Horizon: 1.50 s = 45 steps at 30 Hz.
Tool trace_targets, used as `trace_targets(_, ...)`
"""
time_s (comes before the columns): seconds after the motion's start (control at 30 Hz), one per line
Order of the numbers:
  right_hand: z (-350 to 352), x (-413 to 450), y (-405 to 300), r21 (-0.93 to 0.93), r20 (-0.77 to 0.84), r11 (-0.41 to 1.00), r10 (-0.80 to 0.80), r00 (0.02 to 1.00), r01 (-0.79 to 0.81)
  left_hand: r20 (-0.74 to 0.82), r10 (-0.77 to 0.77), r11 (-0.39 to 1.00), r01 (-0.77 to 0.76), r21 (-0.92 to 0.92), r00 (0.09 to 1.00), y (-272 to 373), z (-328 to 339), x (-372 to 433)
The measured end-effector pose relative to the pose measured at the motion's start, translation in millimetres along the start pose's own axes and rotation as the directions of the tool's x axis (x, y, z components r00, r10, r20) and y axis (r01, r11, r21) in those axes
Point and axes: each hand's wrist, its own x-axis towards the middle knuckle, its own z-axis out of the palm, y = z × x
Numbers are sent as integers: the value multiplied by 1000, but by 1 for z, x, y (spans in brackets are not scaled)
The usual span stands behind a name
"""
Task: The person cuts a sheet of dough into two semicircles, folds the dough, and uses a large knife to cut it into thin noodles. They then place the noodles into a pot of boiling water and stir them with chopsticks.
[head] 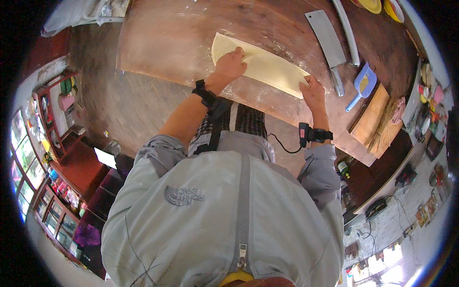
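Observation:
A long pale sheet of dough [269,68] lies across the floured wooden board [168,43], slanting down from upper left to lower right. Near its left end, my left hand [231,64] pinches the upper layer between thumb and fingers, and the dough creases there. At the right end, my right hand [313,91] grips the edge between thumb and fingers. Loose flour is scattered around the sheet.
Right of the dough lie a metal cleaver [326,39], a long rolling pin [348,32] and a blue scoop [365,81] holding some flour. Wooden pieces [373,114] and a small brush-like bundle [385,122] rest at the board's right edge. Yellow-rimmed bowls [373,5] stand at the top right.

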Motion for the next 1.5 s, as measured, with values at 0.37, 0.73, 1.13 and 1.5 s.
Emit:
trace_targets(0.37, -15, 72, -148, -260, 114, 468, -854, 508, 845, 511, -91, 80, 518, -852, 854, 21, 26, -74)
trace_targets(0.73, 71, 89, -166, -190, 81, 431, -889, 452, 882, 496, -55, -515, 401, -758, 867, 43, 83, -83)
trace_targets(1.13, 37, -57, -7, 635, 412, 642, 188, 891, -429, 506, 86, -578, 457, -676, 858, 84, 90, -63)
trace_targets(1.5, 38, -22, 26, 962, 20, 246, 379, 925, -121, 588, 77, -64, 593, -803, 805, 106, 111, -58)
